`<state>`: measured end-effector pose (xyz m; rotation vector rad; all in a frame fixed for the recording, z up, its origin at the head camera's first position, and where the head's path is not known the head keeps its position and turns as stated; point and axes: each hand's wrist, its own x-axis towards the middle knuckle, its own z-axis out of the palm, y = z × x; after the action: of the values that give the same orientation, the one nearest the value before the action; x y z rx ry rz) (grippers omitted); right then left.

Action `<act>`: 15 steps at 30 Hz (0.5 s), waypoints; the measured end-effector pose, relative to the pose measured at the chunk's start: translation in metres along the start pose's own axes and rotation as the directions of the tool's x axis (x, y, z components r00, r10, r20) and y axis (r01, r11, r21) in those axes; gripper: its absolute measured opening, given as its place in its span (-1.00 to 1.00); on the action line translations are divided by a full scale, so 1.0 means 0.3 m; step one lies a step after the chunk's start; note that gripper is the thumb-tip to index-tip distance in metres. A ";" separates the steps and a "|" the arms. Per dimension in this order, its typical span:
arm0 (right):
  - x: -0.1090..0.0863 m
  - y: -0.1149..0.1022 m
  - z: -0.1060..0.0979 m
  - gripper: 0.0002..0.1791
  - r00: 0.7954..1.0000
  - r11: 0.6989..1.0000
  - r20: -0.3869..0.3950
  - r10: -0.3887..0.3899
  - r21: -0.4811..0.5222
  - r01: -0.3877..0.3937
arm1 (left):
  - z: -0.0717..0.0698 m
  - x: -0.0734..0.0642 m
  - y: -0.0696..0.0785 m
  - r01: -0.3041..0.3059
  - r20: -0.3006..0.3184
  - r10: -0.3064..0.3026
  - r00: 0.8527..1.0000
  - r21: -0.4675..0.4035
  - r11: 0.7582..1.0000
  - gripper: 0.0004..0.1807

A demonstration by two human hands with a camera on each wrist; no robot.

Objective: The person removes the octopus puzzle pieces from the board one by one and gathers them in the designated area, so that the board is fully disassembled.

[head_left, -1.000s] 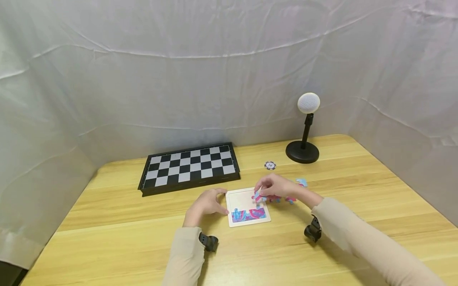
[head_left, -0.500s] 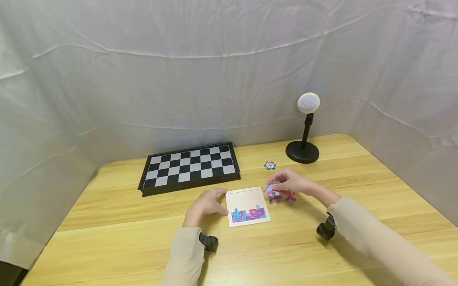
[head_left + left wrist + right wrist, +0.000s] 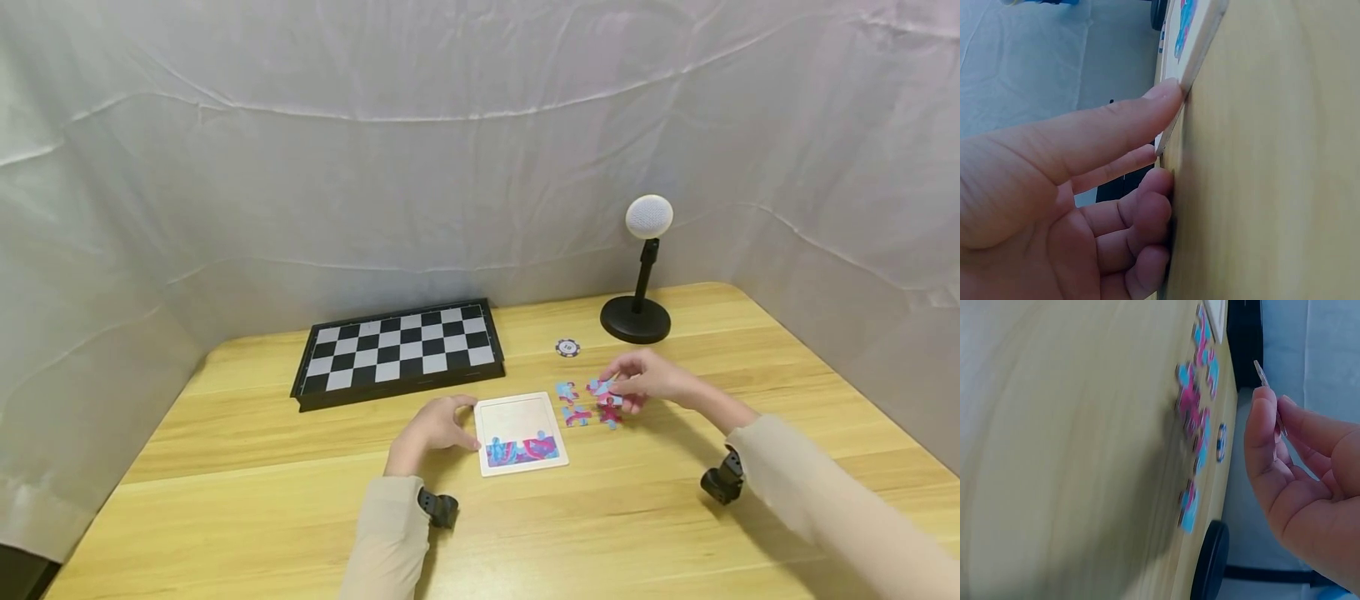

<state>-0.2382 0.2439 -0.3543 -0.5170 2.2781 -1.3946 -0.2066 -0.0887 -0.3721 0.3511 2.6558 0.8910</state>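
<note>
My left hand (image 3: 433, 427) touches the left side of a square puzzle tray (image 3: 517, 415), its straight thumb at the edge and its index finger near the far corner. In the left wrist view, the other fingers curl loosely beside the tray edge (image 3: 1202, 47). Joined blue and pink pieces (image 3: 522, 451) fill the tray's near strip; bare board shows beyond. My right hand (image 3: 651, 379) pinches a puzzle piece (image 3: 599, 387) between thumb and fingers, raised above the table in the right wrist view. Loose puzzle pieces (image 3: 577, 416) lie beneath and beside it, right of the tray.
A black-and-white chessboard (image 3: 401, 350) lies behind the left hand. Behind the loose pieces is a poker chip (image 3: 567, 347). A round white-headed object on a black stand (image 3: 636, 319) stands at the back right. Pale curtains (image 3: 420, 192) surround the wooden table (image 3: 285, 500).
My right hand has moved from over the tray to the right, still pinching a puzzle piece, and more loose pieces show. The left hand and tray have stayed put.
</note>
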 end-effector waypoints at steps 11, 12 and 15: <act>-0.067 0.045 -0.069 -0.69 0.998 0.998 -0.009 0.064 -0.005 -0.064 | 0.002 0.000 -0.001 0.003 0.000 -0.003 1.000 -0.006 1.000 -0.24; -0.070 0.050 -0.073 -0.69 0.997 0.997 -0.006 0.076 0.001 -0.076 | 0.002 -0.001 -0.001 0.003 0.001 -0.003 1.000 -0.008 1.000 -0.24; -0.077 0.066 -0.084 -0.68 0.994 0.994 0.008 0.108 0.020 -0.108 | 0.001 -0.001 0.000 0.000 0.002 0.000 1.000 -0.009 1.000 -0.24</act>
<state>-0.2339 0.2830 -0.3583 -0.3852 2.2487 -1.3605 -0.2062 -0.0886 -0.3722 0.3491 2.6491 0.9019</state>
